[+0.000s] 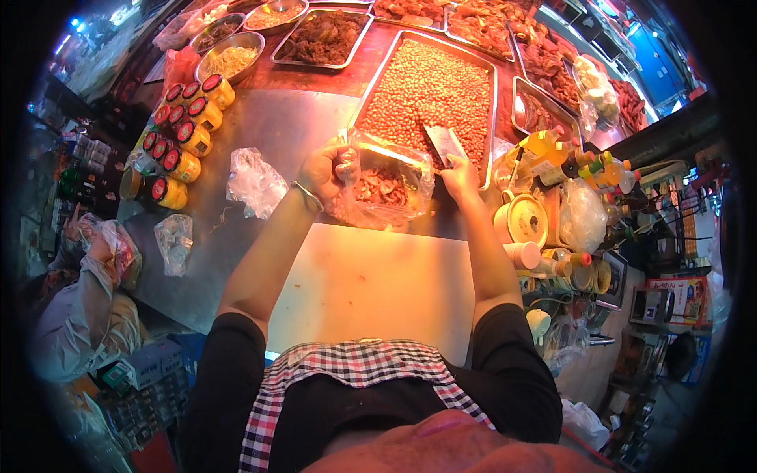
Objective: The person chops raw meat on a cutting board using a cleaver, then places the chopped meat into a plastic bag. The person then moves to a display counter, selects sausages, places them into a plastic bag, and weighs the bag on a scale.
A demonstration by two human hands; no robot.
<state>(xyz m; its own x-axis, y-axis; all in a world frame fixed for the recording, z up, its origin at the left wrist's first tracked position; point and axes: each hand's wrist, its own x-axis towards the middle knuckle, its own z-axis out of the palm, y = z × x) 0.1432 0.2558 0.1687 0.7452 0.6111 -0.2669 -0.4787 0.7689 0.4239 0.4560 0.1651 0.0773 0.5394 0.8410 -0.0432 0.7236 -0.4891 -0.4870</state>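
My left hand [331,168] is closed on the gathered edge of a clear plastic bag [423,177], which lies open in front of me with pieces of reddish-brown food [378,188] in it. With my right hand [460,177] I hold the handle end of a flat metal scoop or blade [443,143]. Its far end dips into the near right part of a large metal tray [492,112] full of peanuts or similar small beans [434,83]. The bag sits just before the near edge of that tray. How its hidden underside is supported, I cannot tell.
A pale cutting board [378,284] lies nearest me. Left are a crumpled plastic bag [254,180] and several red-lidded jars [192,139]. Bottles [547,148] and a lidded enamel pot [520,222] stand right. Food trays [323,38] line the back. A person [89,313] is at far left.
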